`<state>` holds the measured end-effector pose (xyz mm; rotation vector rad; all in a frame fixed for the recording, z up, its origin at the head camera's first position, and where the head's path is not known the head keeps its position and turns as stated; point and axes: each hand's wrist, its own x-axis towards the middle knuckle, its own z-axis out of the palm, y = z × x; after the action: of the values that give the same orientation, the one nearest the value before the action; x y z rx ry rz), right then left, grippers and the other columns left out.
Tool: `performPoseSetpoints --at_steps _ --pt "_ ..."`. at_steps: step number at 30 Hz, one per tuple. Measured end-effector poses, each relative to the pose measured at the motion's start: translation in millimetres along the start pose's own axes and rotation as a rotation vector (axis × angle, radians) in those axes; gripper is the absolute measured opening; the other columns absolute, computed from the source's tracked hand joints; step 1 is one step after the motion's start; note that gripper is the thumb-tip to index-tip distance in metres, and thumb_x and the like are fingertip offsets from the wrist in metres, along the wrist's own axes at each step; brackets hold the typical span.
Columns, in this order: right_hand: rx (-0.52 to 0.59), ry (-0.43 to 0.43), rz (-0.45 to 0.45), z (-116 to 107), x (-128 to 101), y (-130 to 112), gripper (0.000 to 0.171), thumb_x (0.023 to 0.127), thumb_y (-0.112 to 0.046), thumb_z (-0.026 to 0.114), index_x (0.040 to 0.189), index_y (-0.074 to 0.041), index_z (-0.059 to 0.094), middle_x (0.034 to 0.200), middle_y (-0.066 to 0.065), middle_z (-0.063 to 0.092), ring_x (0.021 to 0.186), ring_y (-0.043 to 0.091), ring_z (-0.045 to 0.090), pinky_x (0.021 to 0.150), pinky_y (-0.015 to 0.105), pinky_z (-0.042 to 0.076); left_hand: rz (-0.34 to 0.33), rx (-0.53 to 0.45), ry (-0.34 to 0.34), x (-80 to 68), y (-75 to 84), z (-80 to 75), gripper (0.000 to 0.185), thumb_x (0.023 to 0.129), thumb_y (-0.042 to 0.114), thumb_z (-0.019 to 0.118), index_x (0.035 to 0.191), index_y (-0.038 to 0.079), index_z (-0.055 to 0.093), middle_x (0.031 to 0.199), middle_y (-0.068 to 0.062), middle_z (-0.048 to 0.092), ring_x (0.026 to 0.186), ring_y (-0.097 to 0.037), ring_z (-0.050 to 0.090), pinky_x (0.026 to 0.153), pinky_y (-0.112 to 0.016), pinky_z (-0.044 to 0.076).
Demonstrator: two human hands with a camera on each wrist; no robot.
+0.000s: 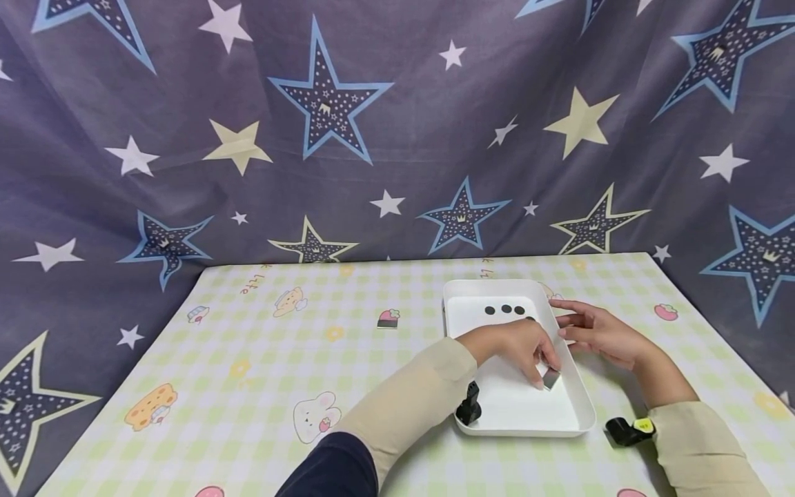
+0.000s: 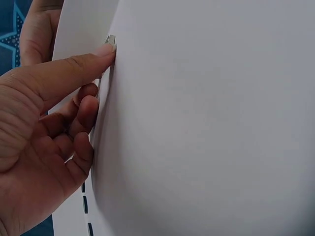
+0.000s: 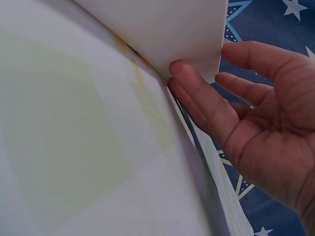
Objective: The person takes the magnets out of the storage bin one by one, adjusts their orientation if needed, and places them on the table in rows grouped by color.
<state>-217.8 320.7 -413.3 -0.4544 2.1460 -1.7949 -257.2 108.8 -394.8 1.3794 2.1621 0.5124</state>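
A white rectangular tray (image 1: 515, 427) lies on the table. Reaching into it, my left hand (image 1: 524, 345) has its thumb and fingers at a small silvery block (image 1: 551, 378) by the right wall. The left wrist view shows the thumb tip on this block (image 2: 111, 39), the other fingers curled below; the index fingertip is hidden. Several black discs (image 1: 506, 309) lie in a row on the tray's far part, partly covered by my left hand. My right hand (image 1: 605, 336) rests its extended fingers against the tray's outer right side, also seen in the right wrist view.
A patterned, checked cloth (image 1: 248, 386) covers the table, and a dark star-print curtain (image 1: 397, 138) hangs behind it. Black wrist-camera pieces (image 1: 468, 404) show at my left wrist and beside my right sleeve (image 1: 698, 442).
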Motion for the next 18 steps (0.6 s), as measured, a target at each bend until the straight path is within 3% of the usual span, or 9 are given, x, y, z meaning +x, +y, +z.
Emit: performPoseSetpoints --at_steps 5,13,18 --pt "-0.006 0.012 0.017 0.5 -0.2 -0.4 0.054 0.098 -0.003 0.055 0.149 -0.008 0.037 0.127 0.022 0.05 0.104 0.012 0.061 0.082 0.033 0.055 0.025 0.069 -0.029 0.1 0.2 0.7 0.035 0.076 0.014 0.085 0.11 0.012 0.075 0.088 0.014 0.066 0.079 0.005 0.051 0.074 -0.004 0.039" --pt "-0.007 0.022 0.034 1.2 0.2 -1.4 0.055 0.098 -0.004 0.057 0.149 -0.007 0.036 0.129 0.028 0.046 0.105 0.011 0.059 0.082 0.033 0.055 0.042 0.011 -0.083 -2.5 -0.1 1.9 0.035 0.075 0.009 0.085 0.108 0.009 0.072 0.094 0.012 0.064 0.087 0.003 0.051 0.079 -0.005 0.038" --pt "-0.008 0.029 0.039 1.6 -0.5 -1.1 0.054 0.097 -0.004 0.057 0.148 -0.008 0.038 0.127 0.027 0.046 0.104 0.011 0.059 0.081 0.033 0.055 0.039 -0.053 -0.082 -4.1 -0.4 3.5 0.035 0.072 0.003 0.085 0.101 0.007 0.068 0.092 0.008 0.06 0.086 0.001 0.049 0.079 -0.006 0.039"
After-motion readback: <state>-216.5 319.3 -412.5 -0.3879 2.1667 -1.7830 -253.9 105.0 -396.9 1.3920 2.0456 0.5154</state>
